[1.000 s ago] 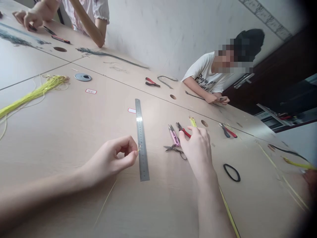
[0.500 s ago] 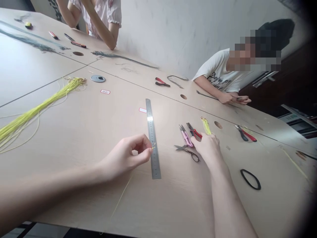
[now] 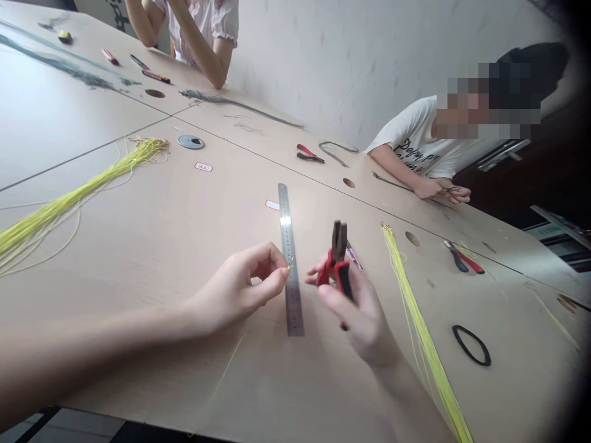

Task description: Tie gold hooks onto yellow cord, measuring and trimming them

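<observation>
Pliers [image 3: 338,249] with red handles stand upright in the right hand [image 3: 355,314], whose curled fingers wrap and partly hide the grips, while the left hand [image 3: 235,286] pinches a cord end [image 3: 289,267], too small to make out clearly, just beside the steel ruler [image 3: 293,301] mid-worktop [image 3: 138,246].

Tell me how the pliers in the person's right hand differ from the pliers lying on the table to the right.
The pliers in the right hand stand upright, jaws up, while the pliers on the table lie flat and untouched. The held pair is beside the steel ruler; the table pair lies farther right, beyond the yellow cords. Both have red and dark handles.
</observation>
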A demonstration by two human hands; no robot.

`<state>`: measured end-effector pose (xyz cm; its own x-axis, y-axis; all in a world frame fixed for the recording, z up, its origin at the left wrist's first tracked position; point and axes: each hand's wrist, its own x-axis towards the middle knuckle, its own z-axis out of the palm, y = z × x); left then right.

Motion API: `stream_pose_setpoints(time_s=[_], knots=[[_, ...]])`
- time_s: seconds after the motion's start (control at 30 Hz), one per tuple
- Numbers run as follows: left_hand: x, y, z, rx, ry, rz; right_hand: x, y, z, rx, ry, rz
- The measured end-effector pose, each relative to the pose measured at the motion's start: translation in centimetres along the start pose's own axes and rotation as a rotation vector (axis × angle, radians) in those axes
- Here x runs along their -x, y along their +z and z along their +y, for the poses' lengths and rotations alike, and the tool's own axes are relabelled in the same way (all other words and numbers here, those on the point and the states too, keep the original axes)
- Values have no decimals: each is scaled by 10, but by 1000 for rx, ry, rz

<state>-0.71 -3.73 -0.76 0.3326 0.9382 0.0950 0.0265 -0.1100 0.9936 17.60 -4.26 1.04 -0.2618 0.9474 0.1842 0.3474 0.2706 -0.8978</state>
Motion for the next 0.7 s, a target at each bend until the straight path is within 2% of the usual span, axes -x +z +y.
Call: stream_pose_setpoints(time_s=[0.1,0.13,0.2,0.4,0.7], knots=[[1,0,0,30,35,23,0,5,10,396,-329,171],[1,0,1,32,45,24,-1,4,12,495,-419,193],[2,1,0,32,63,13,-4,1,14,653,-510,184],[5,0,0,7,51,-50,-7,-1,15,825,-489,109],[4,-2,1,19,47,-93,-6,2,13,856,-425,56]])
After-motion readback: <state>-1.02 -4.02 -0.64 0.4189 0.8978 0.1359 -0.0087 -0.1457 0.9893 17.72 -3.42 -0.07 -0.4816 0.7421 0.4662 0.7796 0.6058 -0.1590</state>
